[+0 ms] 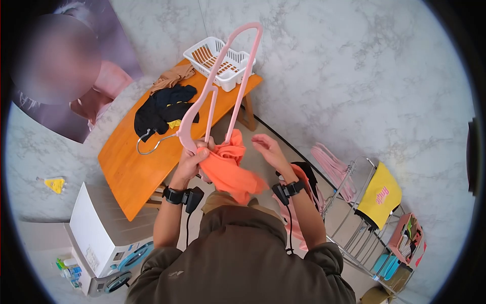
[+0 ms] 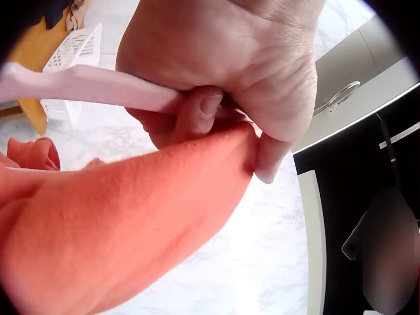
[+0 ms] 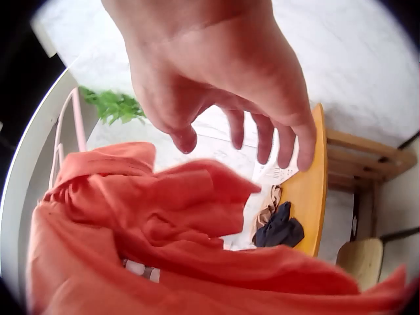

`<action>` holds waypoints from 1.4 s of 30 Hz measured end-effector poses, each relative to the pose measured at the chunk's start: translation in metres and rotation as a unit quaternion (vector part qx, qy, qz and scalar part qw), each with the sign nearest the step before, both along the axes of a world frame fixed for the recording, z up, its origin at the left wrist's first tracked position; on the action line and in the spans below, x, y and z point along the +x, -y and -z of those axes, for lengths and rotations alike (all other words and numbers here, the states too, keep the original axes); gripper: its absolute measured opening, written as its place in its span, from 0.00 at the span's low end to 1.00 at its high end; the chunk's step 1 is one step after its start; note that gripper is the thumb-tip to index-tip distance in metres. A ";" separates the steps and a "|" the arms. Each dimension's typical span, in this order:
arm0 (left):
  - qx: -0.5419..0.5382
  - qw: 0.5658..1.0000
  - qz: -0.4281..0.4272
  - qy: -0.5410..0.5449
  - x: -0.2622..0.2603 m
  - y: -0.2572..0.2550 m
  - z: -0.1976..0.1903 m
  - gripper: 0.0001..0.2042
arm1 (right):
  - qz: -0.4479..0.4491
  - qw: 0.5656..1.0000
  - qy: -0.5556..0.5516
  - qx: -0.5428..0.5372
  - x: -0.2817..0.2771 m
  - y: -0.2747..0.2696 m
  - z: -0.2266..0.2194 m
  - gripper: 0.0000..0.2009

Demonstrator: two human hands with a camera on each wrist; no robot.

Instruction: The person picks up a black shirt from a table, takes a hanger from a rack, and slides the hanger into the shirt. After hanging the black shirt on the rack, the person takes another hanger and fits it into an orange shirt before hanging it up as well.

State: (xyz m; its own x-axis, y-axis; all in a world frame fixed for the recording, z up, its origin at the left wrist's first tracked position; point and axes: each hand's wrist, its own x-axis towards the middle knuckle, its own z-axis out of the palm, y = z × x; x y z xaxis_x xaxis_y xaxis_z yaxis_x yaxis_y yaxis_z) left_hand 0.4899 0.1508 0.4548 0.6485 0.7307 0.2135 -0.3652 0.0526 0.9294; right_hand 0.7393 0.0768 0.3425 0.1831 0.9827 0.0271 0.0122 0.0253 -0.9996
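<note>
A plain orange garment (image 1: 228,167) is hanging from the pale pink hanger (image 1: 223,86) the left hand (image 1: 191,161) is gripping.

Count: 1 pink hanger (image 1: 223,86), 1 orange garment (image 1: 230,169), 1 white basket (image 1: 220,62) at 12 o'clock, 1 orange table (image 1: 131,167), 1 drying rack (image 1: 354,223) at 4 o'clock, 2 hands.

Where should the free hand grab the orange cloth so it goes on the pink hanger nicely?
Probably the loose bunched edge of the orange cloth, coming from its right side, where the right hand hovers open beside it. The left hand already holds the pink hanger and the cloth's other end, so that side is taken.
</note>
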 end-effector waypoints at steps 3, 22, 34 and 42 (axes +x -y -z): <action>0.006 0.994 0.105 0.024 0.008 0.004 -0.005 0.19 | -0.007 0.970 -0.198 -0.141 -0.006 0.000 0.012 0.18; 0.079 0.992 -0.015 -0.093 0.028 0.025 -0.013 0.16 | -0.234 0.972 -0.003 -0.031 -0.002 0.050 -0.073 0.22; 0.144 0.972 -0.093 -0.159 0.021 0.013 -0.002 0.10 | -0.162 0.977 -0.133 -0.042 0.020 0.056 -0.093 0.13; 0.299 0.900 -0.208 -0.239 0.029 0.014 0.014 0.10 | -0.054 0.997 -0.046 -0.009 0.021 0.063 -0.121 0.09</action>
